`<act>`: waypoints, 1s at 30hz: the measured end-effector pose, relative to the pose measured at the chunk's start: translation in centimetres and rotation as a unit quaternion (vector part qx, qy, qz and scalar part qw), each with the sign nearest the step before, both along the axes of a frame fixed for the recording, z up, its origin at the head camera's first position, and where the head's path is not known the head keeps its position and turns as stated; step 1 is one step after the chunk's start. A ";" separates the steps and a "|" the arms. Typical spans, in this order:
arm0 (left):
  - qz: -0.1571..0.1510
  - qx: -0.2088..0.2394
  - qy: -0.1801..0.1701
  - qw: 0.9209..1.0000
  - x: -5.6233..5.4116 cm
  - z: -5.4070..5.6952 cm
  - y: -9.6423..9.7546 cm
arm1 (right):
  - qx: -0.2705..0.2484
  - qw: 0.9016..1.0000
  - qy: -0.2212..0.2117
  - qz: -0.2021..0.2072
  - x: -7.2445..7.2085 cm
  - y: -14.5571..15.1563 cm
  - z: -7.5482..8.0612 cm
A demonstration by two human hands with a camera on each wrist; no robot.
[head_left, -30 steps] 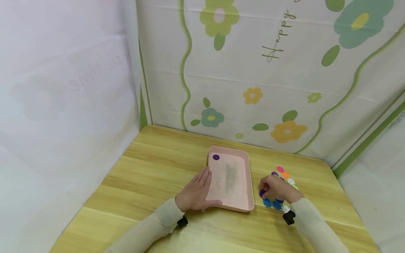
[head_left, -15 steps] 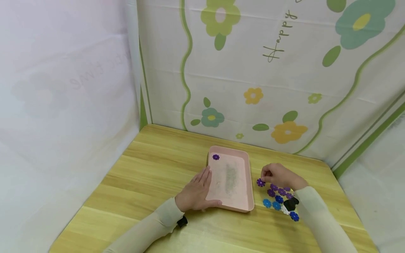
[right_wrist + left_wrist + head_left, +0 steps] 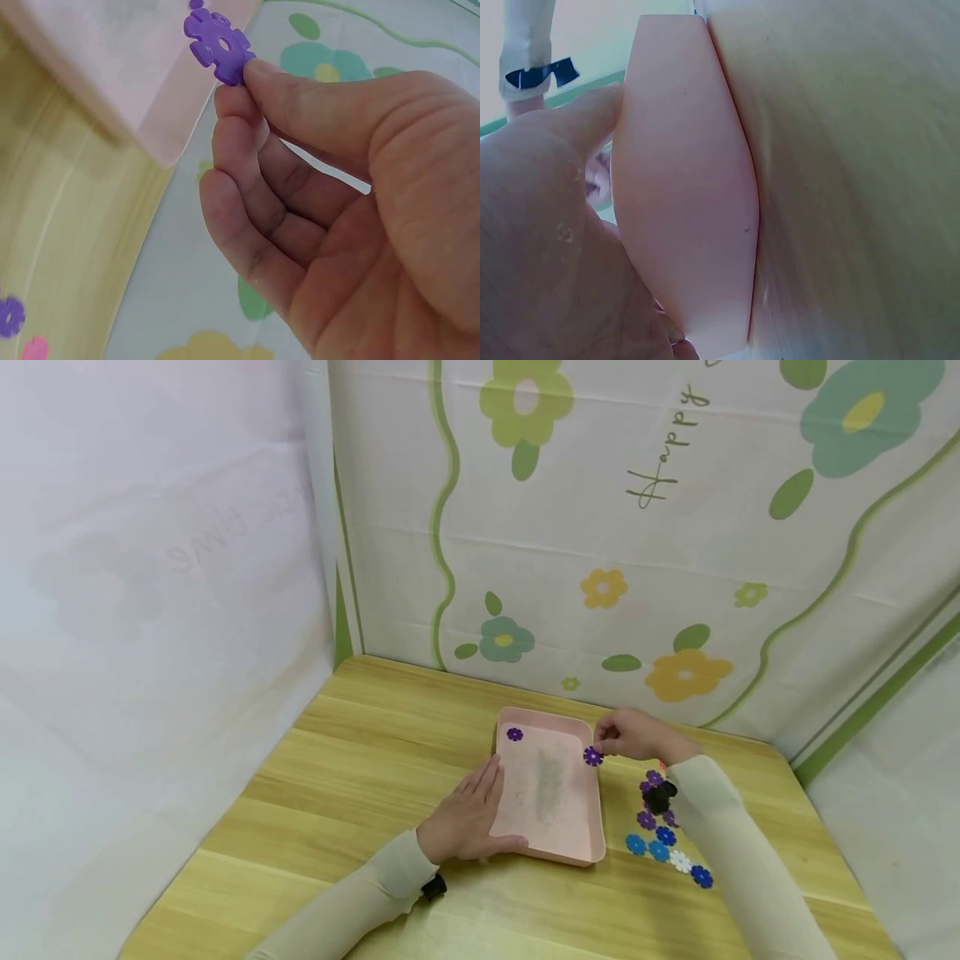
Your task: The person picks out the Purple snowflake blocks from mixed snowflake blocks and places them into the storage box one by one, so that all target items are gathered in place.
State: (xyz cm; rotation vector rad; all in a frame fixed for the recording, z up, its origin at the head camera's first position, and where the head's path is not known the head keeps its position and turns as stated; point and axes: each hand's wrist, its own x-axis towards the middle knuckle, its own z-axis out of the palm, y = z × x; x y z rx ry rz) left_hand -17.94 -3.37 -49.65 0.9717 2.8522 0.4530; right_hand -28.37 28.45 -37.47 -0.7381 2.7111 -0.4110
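Observation:
My right hand (image 3: pixel 636 735) pinches a purple snowflake disc (image 3: pixel 219 46) between thumb and fingertips, held over the right wall of a pink tray (image 3: pixel 551 853). Its other fingers are curled in toward the palm in the right wrist view. Spread along the tray's near left corner, my left hand (image 3: pixel 467 817) rests with straight fingers on the left side and its thumb over the near rim. Another purple disc (image 3: pixel 514 735) lies inside the tray at the far left corner. In the left wrist view, the tray's outer wall (image 3: pixel 686 180) stands beside the palm.
Right of the tray, loose discs lie on the wooden table (image 3: pixel 375 735): several purple ones (image 3: pixel 647 820), light blue ones (image 3: pixel 636 844), a white one (image 3: pixel 680 861) and dark blue ones (image 3: pixel 702 877). My right forearm covers part of this group. A flowered cloth (image 3: pixel 540 527) hangs behind the table.
My right hand has picked up a purple disc from the group and carried it left and away from me to the tray's right wall. The left hand has stayed in place.

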 end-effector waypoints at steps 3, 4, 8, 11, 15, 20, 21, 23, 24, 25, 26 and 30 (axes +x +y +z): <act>-0.001 0.004 0.000 1.000 -0.1 -0.2 0.0 | 0.005 1.000 -0.005 -0.002 -0.8 -1.3 -0.1; -0.001 0.002 0.000 1.000 -0.1 -0.3 0.0 | 0.005 1.000 -0.006 -0.003 -1.1 -1.7 -0.3; 0.002 0.001 -0.004 1.000 -0.1 -0.4 0.0 | -0.012 1.000 -0.010 -0.001 -2.3 -3.4 -1.3; 0.001 0.002 -0.006 1.000 0.0 -0.3 -0.1 | -0.041 0.999 -0.021 -0.004 -2.9 -4.7 -2.3; -0.002 0.005 0.001 1.000 -0.1 -0.3 -0.2 | -0.076 0.996 -0.033 -0.022 -3.4 -6.2 -3.6; -0.001 0.002 0.004 1.000 -0.1 -0.5 -0.1 | -0.102 0.993 -0.036 -0.051 -4.0 -7.6 -5.8; -0.001 0.002 0.004 1.000 -0.1 -0.4 -0.1 | -0.106 0.992 -0.035 -0.058 -4.1 -7.8 -6.2; 0.000 -0.002 0.003 1.000 -0.1 -0.3 -0.1 | -0.114 0.991 -0.031 -0.069 -4.2 -8.1 -7.0; 0.001 -0.004 0.003 1.000 -0.1 -0.3 -0.1 | -0.119 0.989 -0.031 -0.076 -4.2 -8.3 -7.4; 0.001 -0.006 0.002 1.000 0.0 -0.2 -0.1 | -0.123 0.989 -0.031 -0.081 -4.3 -8.4 -7.9; 0.001 -0.008 0.002 1.000 0.0 -0.1 -0.1 | -0.128 0.987 -0.032 -0.088 -4.3 -8.5 -8.2; 0.003 -0.015 -0.004 1.000 0.1 0.1 -0.1 | -0.149 0.981 -0.047 -0.111 -4.1 -8.8 -9.7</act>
